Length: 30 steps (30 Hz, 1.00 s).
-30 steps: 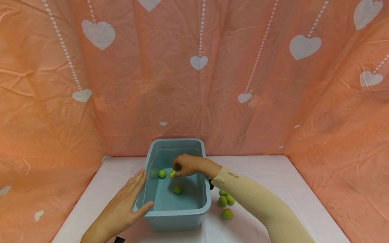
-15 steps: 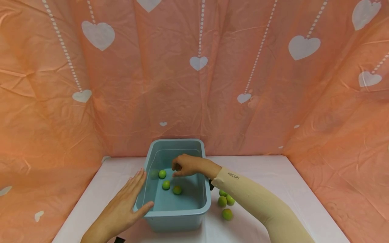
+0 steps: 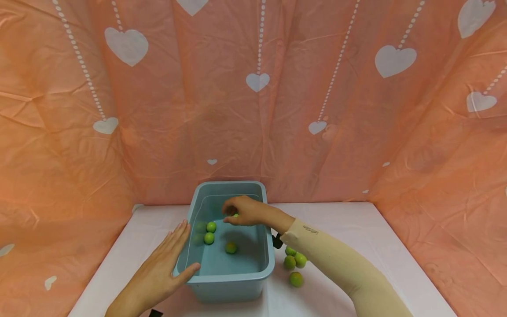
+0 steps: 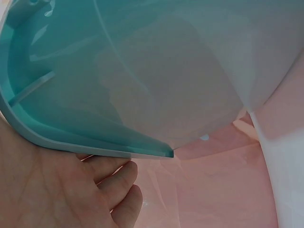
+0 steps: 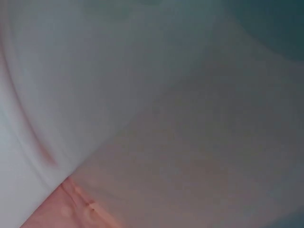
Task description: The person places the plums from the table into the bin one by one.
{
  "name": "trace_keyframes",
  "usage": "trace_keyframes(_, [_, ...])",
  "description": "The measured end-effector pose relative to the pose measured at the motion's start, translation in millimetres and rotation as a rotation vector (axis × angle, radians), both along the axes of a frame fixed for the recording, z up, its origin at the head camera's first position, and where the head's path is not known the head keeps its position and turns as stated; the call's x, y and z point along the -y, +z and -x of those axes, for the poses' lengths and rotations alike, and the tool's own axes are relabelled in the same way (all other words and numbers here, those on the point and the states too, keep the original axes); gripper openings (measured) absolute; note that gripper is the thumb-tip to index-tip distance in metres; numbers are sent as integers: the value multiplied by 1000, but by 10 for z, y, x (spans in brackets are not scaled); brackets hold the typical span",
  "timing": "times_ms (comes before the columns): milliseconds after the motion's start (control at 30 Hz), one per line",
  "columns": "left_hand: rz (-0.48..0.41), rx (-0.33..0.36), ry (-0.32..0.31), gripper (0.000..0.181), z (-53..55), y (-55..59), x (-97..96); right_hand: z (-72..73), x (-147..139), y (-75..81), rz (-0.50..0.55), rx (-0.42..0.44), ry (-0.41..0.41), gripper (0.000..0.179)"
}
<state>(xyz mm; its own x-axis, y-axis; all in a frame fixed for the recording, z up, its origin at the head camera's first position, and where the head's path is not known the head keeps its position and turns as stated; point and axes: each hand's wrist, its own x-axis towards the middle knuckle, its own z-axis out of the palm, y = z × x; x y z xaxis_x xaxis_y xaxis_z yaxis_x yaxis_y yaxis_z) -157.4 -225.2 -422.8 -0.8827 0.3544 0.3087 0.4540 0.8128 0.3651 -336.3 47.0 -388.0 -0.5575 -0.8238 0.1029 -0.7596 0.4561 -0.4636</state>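
In the head view a blue-grey plastic bin (image 3: 233, 278) stands in front of me. My right hand (image 3: 247, 211) is inside it, over its middle, with fingers curled and thumb below. A green lime (image 3: 236, 215) shows between thumb and fingers. Two limes, one lime (image 3: 211, 227) behind another lime (image 3: 209, 238), lie near the bin's left wall. A yellowish-green lime (image 3: 231, 247) rests nearer the front. My left hand (image 3: 158, 268) lies flat along the left rim, thumb over the front corner. The left wrist view shows its fingers (image 4: 116, 183) under the rim.
Several limes (image 3: 300, 259) lie on the white tabletop (image 3: 340, 220) right of the bin, below my sleeved right forearm (image 3: 336, 259). An orange sheet with white hearts (image 3: 198, 132) hangs behind and at both sides. The right wrist view shows only blurred bin wall (image 5: 142, 95).
A lime left my right hand and rolled left and forward to the left wall. The right hand has risen slightly; another lime now shows in it. The left hand stays put.
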Motion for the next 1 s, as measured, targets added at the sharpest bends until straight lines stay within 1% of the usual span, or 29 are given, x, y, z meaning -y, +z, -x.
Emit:
trace_keyframes(167, [6, 0, -2, 94, -3, 2, -3, -70, -92, 85, 62, -17, -36, 28])
trace_keyframes(300, [11, 3, 3, 95, 0, 7, -3, -101, -193, 152, 103, -20, -43, 30])
trace_keyframes(467, [10, 12, 4, 96, 9, 13, -1, -117, -337, 190, 151, -35, -48, 32])
trace_keyframes(667, [7, 20, 7, 96, 7, 16, 3, -152, -536, 213, 196, -50, -97, 34])
trace_keyframes(767, [2, 25, 8, 95, 4, 18, 1, -174, -640, 217, 235, -54, -107, 33])
trace_keyframes(1000, [4, 22, -1, 96, 5, 22, -8, -210, -873, 151, 348, -69, -143, 31])
